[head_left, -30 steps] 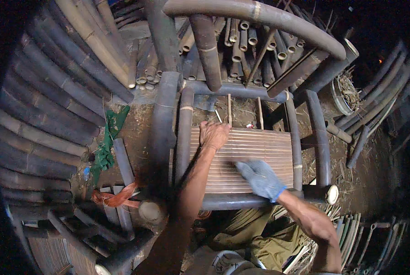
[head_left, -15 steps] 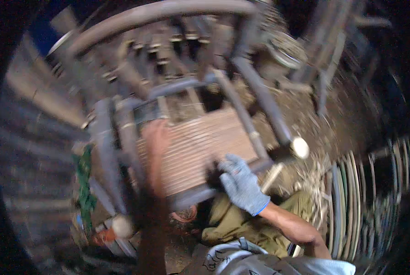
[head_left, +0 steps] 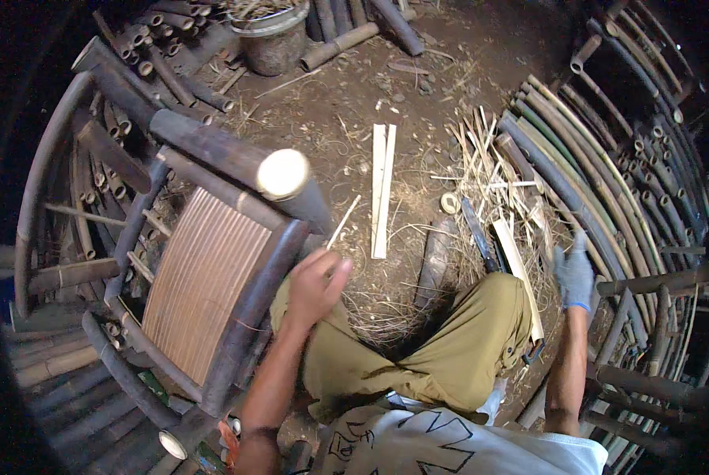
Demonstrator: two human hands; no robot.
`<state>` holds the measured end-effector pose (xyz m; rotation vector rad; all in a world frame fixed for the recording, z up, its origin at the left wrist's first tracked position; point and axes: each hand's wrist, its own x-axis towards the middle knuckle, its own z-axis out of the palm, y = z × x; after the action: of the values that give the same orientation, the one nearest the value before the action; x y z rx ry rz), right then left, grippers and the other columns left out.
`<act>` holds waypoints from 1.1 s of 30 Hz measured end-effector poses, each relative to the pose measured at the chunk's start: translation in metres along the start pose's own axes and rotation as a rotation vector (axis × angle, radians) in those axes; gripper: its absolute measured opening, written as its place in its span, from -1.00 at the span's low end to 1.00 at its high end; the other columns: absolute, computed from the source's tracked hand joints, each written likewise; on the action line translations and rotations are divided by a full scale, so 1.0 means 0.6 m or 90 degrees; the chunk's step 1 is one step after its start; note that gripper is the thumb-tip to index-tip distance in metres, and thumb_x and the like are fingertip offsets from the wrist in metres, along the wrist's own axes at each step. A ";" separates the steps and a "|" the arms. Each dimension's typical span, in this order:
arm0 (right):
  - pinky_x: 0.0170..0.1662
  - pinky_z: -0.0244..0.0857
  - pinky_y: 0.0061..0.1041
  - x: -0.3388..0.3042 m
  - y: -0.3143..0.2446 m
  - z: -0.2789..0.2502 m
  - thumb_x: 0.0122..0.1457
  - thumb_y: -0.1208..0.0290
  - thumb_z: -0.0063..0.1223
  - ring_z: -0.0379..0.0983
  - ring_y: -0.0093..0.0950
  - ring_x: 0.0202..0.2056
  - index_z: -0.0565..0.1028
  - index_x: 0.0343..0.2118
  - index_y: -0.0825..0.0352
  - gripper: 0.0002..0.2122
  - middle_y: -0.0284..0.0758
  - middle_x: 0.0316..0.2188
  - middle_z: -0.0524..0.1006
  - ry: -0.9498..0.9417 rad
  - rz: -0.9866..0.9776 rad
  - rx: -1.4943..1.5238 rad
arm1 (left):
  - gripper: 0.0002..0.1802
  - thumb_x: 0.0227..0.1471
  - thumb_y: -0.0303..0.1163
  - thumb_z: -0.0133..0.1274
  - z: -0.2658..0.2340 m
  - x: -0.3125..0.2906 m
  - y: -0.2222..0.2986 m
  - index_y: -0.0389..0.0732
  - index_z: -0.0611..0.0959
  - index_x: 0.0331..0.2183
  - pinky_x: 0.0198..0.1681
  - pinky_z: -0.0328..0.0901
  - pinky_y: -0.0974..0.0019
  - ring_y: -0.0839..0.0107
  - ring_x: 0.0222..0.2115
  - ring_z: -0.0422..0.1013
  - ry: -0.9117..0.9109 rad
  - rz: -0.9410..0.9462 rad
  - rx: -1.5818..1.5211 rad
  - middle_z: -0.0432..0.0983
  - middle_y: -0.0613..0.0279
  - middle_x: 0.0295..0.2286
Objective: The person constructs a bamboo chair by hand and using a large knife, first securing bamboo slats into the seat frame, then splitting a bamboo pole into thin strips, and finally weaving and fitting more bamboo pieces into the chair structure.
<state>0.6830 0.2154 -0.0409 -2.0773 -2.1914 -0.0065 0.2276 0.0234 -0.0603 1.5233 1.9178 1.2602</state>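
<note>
1. Left hand, bare, near centre toward 7 o'clock: blurred, thumb apart from the bent fingers; a thin bamboo strip extends from the fingertips toward 1 o'clock. Whether they pinch it, one cannot tell.
2. Right hand, grey-gloved, at 3 o'clock: fingers extended toward 12 o'clock, thumb slightly apart, near stacked bamboo canes.
3. Bamboo chair, at 9 o'clock: its slatted seat lies beside the left hand.
4. Ground: flat bamboo slats at 1 o'clock; knife at 3 o'clock.
</note>
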 end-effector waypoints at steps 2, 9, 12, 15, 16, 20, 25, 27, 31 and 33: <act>-0.13 0.39 -0.05 0.008 0.072 0.130 0.11 0.18 0.09 0.51 0.06 -0.21 0.21 0.21 0.36 -0.36 0.11 -0.07 0.48 -0.149 0.006 -0.073 | -0.75 0.06 -0.31 0.13 0.085 0.060 -0.030 -0.35 0.63 -0.39 -0.32 0.39 0.18 0.05 -0.43 0.52 -0.170 -0.102 0.034 0.57 -0.07 -0.44; -0.20 0.37 -0.07 -0.090 0.195 0.388 0.04 0.19 0.14 0.46 -0.03 -0.25 0.43 -0.16 0.42 -0.59 -0.02 -0.32 0.48 -0.323 -0.090 0.027 | -0.75 0.04 -0.33 -0.01 0.317 0.061 -0.303 -0.32 0.66 -0.41 -0.19 0.43 0.10 0.02 -0.26 0.55 -0.213 -0.443 0.517 0.61 -0.10 -0.33; -0.23 0.36 -0.07 -0.115 0.182 0.409 0.06 0.16 0.15 0.45 -0.05 -0.27 0.40 -0.09 0.37 -0.55 -0.04 -0.28 0.48 -0.397 -0.019 0.085 | -0.78 0.01 -0.37 0.01 0.337 -0.005 -0.377 -0.30 0.64 -0.34 -0.09 0.39 0.08 0.05 -0.19 0.52 -0.097 -0.642 0.573 0.60 0.00 -0.32; -0.23 0.39 -0.11 -0.154 0.179 0.457 0.00 0.08 0.25 0.44 -0.07 -0.22 0.38 -0.03 0.36 -0.44 -0.07 -0.23 0.47 -0.268 0.183 0.274 | -0.68 0.09 -0.29 0.01 0.349 -0.052 -0.397 -0.30 0.54 -0.17 -0.02 0.32 0.02 -0.01 -0.09 0.41 -0.078 -0.402 0.581 0.47 -0.06 -0.17; -0.21 0.39 -0.11 -0.138 0.161 0.455 0.01 0.08 0.25 0.44 -0.07 -0.20 0.38 0.00 0.36 -0.43 -0.07 -0.23 0.47 -0.274 0.190 0.242 | -0.63 0.11 -0.25 0.01 0.348 -0.036 -0.349 -0.29 0.50 -0.11 -0.01 0.31 -0.01 -0.03 -0.07 0.37 -0.088 -0.413 0.465 0.42 -0.09 -0.11; -0.13 0.34 -0.11 -0.062 0.112 0.409 0.05 0.17 0.20 0.43 -0.05 -0.18 0.34 0.09 0.34 -0.43 -0.04 -0.26 0.45 -0.281 -0.006 -0.046 | -0.46 0.06 -0.10 0.12 0.423 0.024 -0.289 -0.27 0.46 -0.04 -0.01 0.31 -0.05 -0.07 -0.06 0.35 -0.138 -0.356 0.369 0.37 -0.07 -0.08; -0.13 0.33 -0.09 -0.029 0.091 0.437 0.03 0.32 0.19 0.43 -0.02 -0.20 0.24 0.16 0.43 -0.37 -0.01 -0.24 0.46 -0.243 -0.110 0.011 | -0.44 0.00 -0.13 0.19 0.469 0.074 -0.266 -0.28 0.47 -0.05 -0.11 0.38 -0.07 -0.10 -0.15 0.43 -0.200 -0.487 0.442 0.45 -0.10 -0.12; -0.15 0.35 -0.10 -0.024 0.086 0.465 -0.01 0.34 0.21 0.45 -0.06 -0.22 0.22 0.18 0.40 -0.34 -0.01 -0.26 0.48 -0.212 -0.128 -0.013 | -0.45 -0.01 -0.18 0.22 0.461 0.060 -0.341 -0.28 0.49 -0.05 -0.13 0.41 -0.01 0.00 -0.21 0.48 -0.249 -0.492 0.375 0.51 -0.05 -0.18; -0.03 0.33 -0.14 0.000 0.049 0.406 -0.09 0.38 0.17 0.44 0.06 -0.15 0.39 -0.06 0.40 -0.53 0.07 -0.22 0.49 -0.304 0.038 0.119 | -0.50 0.03 -0.25 0.24 0.395 0.061 -0.314 -0.22 0.54 -0.01 -0.15 0.45 0.14 0.29 -0.25 0.52 -0.308 -0.463 0.051 0.58 0.16 -0.27; -0.25 0.44 -0.18 0.012 0.032 0.369 -0.06 0.42 0.20 0.52 -0.17 -0.35 0.39 -0.18 0.34 -0.64 -0.13 -0.40 0.50 -0.443 0.169 0.372 | -0.52 0.07 -0.25 0.21 0.352 0.066 -0.219 -0.19 0.54 0.01 -0.17 0.44 0.22 0.42 -0.24 0.49 -0.227 -0.535 -0.272 0.56 0.27 -0.26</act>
<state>0.6830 0.2427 -0.2614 -2.1516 -1.8106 1.3769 0.2978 0.1443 -0.2699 0.5553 1.6197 0.8497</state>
